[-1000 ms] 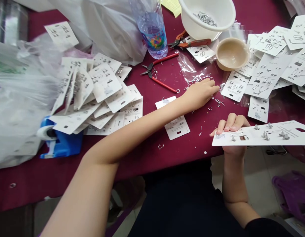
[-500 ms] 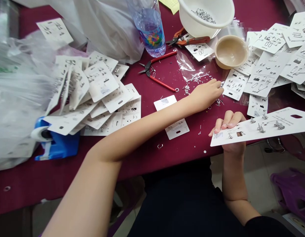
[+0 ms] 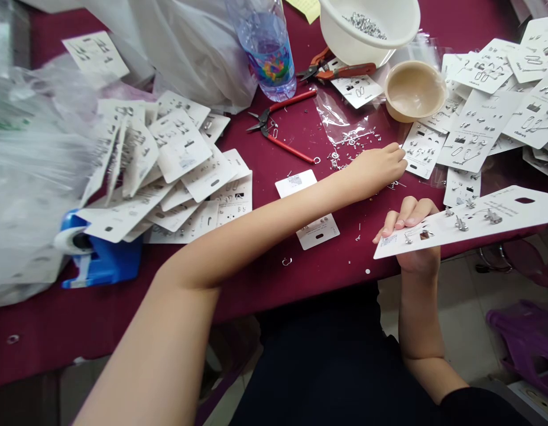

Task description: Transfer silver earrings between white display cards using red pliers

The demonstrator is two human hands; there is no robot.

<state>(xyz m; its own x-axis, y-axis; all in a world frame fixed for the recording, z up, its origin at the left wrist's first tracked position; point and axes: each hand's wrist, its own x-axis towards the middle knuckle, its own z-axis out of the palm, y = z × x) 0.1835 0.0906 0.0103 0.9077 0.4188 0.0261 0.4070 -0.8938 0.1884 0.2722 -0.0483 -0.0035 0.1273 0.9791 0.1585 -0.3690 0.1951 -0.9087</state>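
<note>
My left hand (image 3: 382, 170) is over the maroon table, right of the loose small metal pieces (image 3: 351, 142); its fingers are bent together and point right, and what they hold, if anything, is hidden. Lower right, my right hand (image 3: 411, 220) grips the near end of a white earring card (image 3: 473, 222), tilted, with several metal earrings on its face. Under my left forearm lies another white card (image 3: 318, 232), partly covered. A small metal hoop (image 3: 287, 261) rests near the table's front edge.
Red-handled pliers (image 3: 291, 146), orange-handled pliers (image 3: 344, 72), a water bottle (image 3: 268, 56), a white bowl (image 3: 398, 26) and a beige bowl (image 3: 414, 94) stand or lie behind. Card piles are left (image 3: 180, 145) and right (image 3: 471, 127); a blue tape dispenser (image 3: 112, 260) is front left.
My left hand has shifted slightly right. The card in my right hand has risen a little, its far end tipping up. The whole view has moved slightly.
</note>
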